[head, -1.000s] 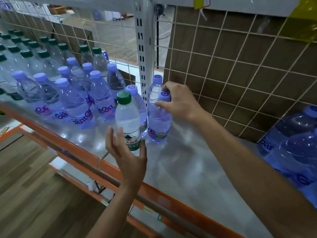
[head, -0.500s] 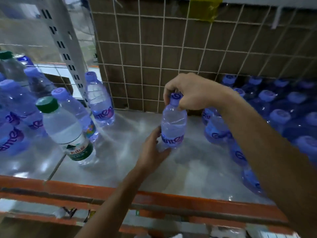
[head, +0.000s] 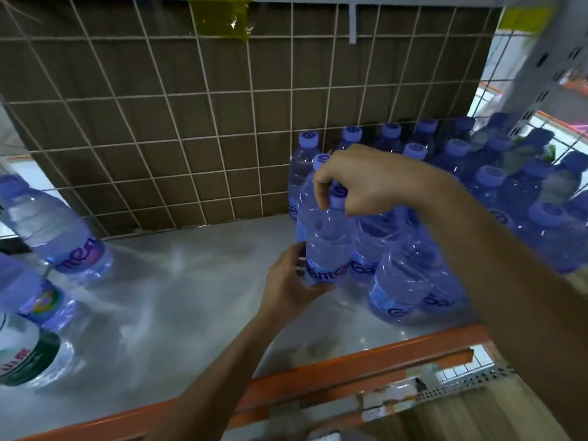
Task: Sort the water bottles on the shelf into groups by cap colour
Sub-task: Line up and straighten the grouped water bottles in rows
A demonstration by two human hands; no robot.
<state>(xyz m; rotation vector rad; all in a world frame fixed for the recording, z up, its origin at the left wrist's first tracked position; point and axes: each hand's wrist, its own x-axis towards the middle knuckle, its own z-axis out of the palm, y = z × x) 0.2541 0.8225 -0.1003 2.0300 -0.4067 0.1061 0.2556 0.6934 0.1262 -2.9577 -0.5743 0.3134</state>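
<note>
A purple-capped water bottle [head: 327, 246] stands on the grey shelf [head: 178, 300], right against the left side of a group of purple-capped bottles [head: 471, 192]. My right hand [head: 359, 183] grips it from above at the cap and neck. My left hand [head: 289, 281] cups its lower left side at the label. At the far left stand two more purple-capped bottles [head: 54, 230] and, in the corner, the base of a green-labelled bottle [head: 25, 361]; its cap is out of frame.
A wire grid over brown board [head: 178, 116] backs the shelf. An orange rail [head: 334, 374] runs along the front edge. A perforated grey upright [head: 541, 68] rises at the right. Wet-looking bare shelf lies between the left bottles and the right group.
Both hands have carried the purple-capped bottle rightward along the shelf, from beside the green-capped bottle to the edge of the purple-capped group. The view has swung right with it.
</note>
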